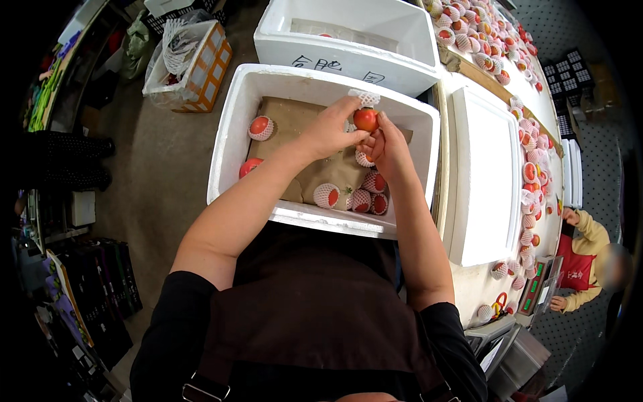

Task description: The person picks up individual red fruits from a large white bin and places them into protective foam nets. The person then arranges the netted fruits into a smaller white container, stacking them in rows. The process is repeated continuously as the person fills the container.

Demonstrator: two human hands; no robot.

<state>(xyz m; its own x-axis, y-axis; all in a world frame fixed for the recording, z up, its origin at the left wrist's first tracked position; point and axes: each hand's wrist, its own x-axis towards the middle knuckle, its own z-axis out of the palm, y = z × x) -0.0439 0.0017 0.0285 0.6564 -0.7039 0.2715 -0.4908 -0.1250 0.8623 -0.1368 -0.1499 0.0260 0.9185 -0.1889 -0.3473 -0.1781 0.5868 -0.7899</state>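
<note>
Over the right part of a white foam box (224, 147), both my hands are around a red tomato (366, 120). My left hand (328, 128) closes on its left side, with the fingertips against a white foam net sleeve (367, 99) just above it. My right hand (390, 149) grips it from the right and below, thumb up on its side. Brown cardboard (295, 120) lines the box. A netted tomato (260, 127) lies at the left, and a bare-looking red tomato (250, 167) is partly behind my left forearm. Several netted tomatoes (362, 200) sit at the near right.
Another foam box (341, 57) with handwriting stands beyond. To the right, a white foam lid (487, 174) lies on a table among many netted tomatoes (529, 174). A scale (534, 288) stands nearer a person in a red apron (577, 264). A crate (194, 70) sits on the floor.
</note>
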